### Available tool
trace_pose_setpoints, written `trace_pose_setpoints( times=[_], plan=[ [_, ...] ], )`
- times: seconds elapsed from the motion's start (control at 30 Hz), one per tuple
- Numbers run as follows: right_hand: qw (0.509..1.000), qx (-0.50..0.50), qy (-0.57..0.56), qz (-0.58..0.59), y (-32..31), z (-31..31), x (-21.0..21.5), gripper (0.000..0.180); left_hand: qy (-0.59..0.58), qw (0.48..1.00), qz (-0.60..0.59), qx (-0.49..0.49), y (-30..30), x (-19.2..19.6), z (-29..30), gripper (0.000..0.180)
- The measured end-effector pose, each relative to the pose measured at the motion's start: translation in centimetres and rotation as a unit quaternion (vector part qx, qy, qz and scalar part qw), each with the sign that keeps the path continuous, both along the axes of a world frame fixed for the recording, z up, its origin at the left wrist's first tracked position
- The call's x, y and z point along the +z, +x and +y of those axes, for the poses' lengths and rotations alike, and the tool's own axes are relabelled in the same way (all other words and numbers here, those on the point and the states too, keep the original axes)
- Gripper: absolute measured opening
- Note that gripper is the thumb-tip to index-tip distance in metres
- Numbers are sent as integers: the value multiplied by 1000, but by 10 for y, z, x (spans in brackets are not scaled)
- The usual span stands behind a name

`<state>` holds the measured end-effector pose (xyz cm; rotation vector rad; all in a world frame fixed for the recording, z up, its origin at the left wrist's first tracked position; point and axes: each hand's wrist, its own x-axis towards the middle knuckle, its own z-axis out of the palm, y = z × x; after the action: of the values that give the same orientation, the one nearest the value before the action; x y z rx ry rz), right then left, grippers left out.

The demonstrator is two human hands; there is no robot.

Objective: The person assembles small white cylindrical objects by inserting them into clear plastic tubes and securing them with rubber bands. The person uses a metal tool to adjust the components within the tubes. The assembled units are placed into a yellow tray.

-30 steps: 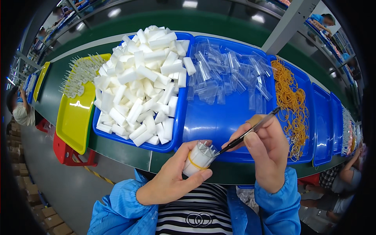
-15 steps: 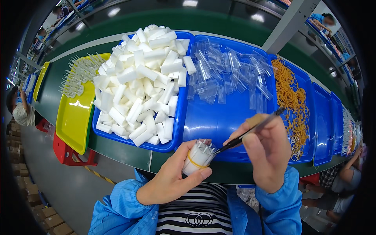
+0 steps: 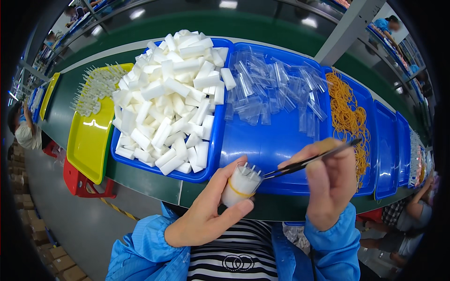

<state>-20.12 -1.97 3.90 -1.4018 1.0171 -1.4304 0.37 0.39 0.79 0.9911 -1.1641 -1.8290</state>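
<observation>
My left hand (image 3: 206,215) is closed around a white foam bundle (image 3: 240,185), tilted to the right. A yellow rubber band (image 3: 238,191) circles it, clear plastic film wraps its sides, and several thin white prongs rise from its top. In my right hand (image 3: 328,185) I grip black tweezers (image 3: 314,159) between thumb and fingers. Their tips meet the bundle's upper right edge, by the clear film; whether they pinch it I cannot tell. Just beyond my hands lies the blue tray (image 3: 253,145) with clear plastic sleeves (image 3: 276,84).
White foam blocks (image 3: 168,93) are heaped in a blue tray on the left. Farther left, a yellow tray (image 3: 89,145) carries white pronged parts (image 3: 96,89). Orange-yellow rubber bands (image 3: 349,117) fill a tray on the right. A grey post (image 3: 349,30) stands behind the trays.
The tweezers have swung to a flatter angle, and my right hand has shifted slightly right. The bundle in my left hand has turned a little more upright.
</observation>
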Motion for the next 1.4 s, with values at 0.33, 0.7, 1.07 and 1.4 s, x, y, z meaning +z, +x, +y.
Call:
trace_pose_setpoints(
  times=[0.33, 0.7, 1.07, 1.4],
  plan=[
    [996, 37, 58, -64, -5, -1, -8, 22, -228, 951, -206, -33, 7, -4, -6, 63],
    [988, 101, 91, -76, -5, -2, -12, 19, -141, 977, -137, -81, 7, -4, -4, 57],
    [998, -58, -2, 37, 0, 3, -10, 11, -153, 977, -140, -56, 7, -2, -5, 58],
    [810, 14, -109, 576, -14, -14, -35, 21, -241, 955, -168, 44, 2, -12, -3, 71]
  ],
)
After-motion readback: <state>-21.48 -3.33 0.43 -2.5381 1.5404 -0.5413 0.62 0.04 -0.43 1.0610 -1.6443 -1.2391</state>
